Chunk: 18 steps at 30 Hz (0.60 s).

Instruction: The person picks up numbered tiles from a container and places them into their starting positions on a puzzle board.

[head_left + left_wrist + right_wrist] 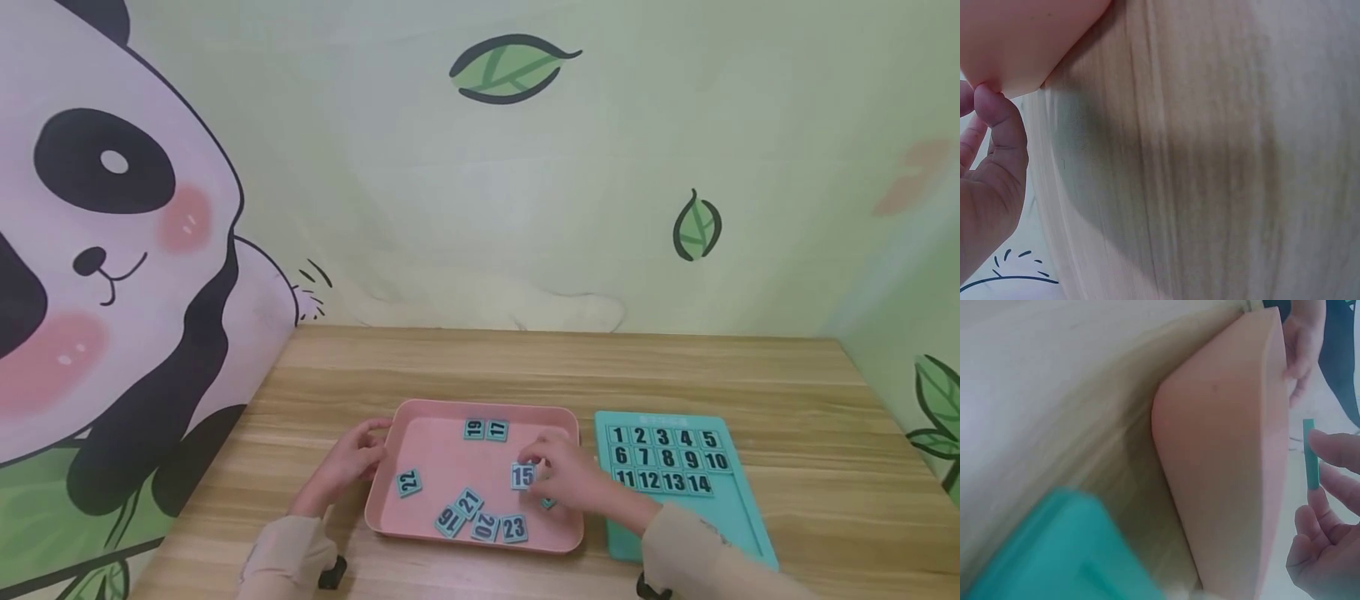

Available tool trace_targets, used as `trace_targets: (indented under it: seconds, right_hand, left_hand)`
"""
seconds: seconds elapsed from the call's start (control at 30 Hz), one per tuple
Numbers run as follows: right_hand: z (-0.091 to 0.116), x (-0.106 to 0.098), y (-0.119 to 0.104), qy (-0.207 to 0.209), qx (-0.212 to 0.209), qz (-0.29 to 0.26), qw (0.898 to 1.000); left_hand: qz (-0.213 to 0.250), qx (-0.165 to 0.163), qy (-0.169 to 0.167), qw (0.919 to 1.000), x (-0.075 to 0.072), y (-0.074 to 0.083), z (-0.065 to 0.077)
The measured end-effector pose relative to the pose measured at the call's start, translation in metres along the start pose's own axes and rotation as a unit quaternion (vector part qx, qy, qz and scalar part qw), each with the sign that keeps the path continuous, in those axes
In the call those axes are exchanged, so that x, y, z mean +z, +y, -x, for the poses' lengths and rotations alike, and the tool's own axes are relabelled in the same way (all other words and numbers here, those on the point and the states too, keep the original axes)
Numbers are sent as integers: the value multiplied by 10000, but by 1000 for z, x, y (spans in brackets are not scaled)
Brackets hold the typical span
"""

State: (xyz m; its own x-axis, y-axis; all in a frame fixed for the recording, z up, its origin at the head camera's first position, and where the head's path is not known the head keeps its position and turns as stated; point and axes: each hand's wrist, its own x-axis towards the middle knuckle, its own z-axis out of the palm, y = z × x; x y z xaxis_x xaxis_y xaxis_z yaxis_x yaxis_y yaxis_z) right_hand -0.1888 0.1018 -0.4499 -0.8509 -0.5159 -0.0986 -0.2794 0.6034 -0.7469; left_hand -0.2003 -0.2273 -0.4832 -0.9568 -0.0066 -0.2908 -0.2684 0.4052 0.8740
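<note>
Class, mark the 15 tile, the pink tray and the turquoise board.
15 tile (522,477), head view: its printed face.
pink tray (461,467), head view: bare floor.
turquoise board (726,488), head view: bare surface, right side.

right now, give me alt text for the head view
A person's right hand holds the 15 tile over a pink tray of loose number tiles, while the left hand grips the tray's left rim. Right of the tray, a turquoise board carries tiles 1 to 14 in rows; behind the wooden table is a panda backdrop.
</note>
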Motion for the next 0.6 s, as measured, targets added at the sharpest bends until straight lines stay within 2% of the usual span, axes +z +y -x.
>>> trace_targets:
  seconds: [0.23,0.33,0.37,0.53,0.6]
  right_hand:
    - [19,-28,12,82,147,-66,9998]
    - [26,-39,16,199,185,160,9995]
    - [28,-42,18,208,231,183,9994]
    - [40,-60,29,175,230,239,9993]
    - [45,-66,36,198,164,282,9993]
  left_hand:
    - [95,554,-164,9983,-1,-4,2]
    - [98,431,-132,9989,0,0,4]
    - [58,282,-64,9996,1,4,6]
    - [15,126,-45,9999,1,4,3]
    - [41,130,-30,9999,0,-2,-1]
